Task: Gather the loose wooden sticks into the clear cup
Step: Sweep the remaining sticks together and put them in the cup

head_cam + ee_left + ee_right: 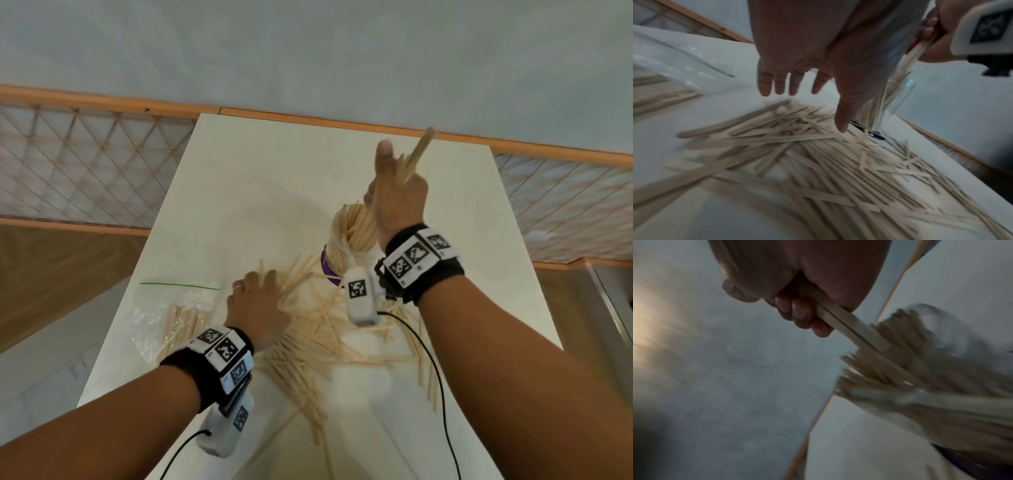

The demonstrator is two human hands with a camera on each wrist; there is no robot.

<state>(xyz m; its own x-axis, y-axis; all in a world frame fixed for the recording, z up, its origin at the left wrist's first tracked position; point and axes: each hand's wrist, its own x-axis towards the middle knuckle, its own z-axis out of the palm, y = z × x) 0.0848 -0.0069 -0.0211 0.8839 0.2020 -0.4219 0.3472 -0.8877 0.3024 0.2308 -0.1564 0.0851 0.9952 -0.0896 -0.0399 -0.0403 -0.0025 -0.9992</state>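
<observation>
Gripping sticks [412, 161] over cup [346, 240] — right hand [399, 202] | left hand [257, 305] spread

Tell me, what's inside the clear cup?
The clear cup is packed with upright wooden sticks. The right hand holds more above it and covers part of the cup.

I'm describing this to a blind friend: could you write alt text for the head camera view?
A right hand grips a bundle of wooden sticks above a clear cup already packed with sticks, while the left hand reaches, fingers spread, into the loose sticks scattered on a white table. A plastic bag of more sticks lies to the left.
</observation>
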